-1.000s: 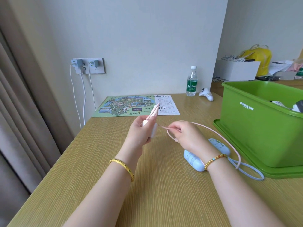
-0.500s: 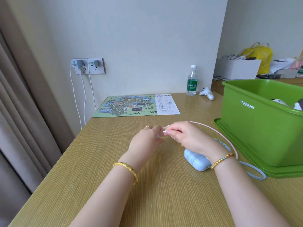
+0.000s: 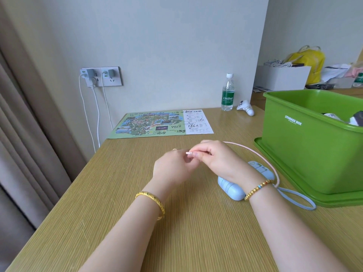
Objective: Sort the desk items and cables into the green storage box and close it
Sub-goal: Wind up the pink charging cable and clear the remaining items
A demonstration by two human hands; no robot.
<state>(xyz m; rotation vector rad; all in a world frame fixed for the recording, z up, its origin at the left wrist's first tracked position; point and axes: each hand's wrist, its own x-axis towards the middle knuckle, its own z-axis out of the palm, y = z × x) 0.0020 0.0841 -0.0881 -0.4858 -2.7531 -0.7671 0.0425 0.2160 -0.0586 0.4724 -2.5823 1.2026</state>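
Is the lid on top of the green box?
No, the green storage box is open on top, and its lid lies flat underneath it on the desk.

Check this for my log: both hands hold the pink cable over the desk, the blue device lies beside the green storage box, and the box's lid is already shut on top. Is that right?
One point is wrong: in the head view the green storage box is open on top, with items showing inside. The rest stands: left hand and right hand hold the pink cable, and the blue device lies beside the box.
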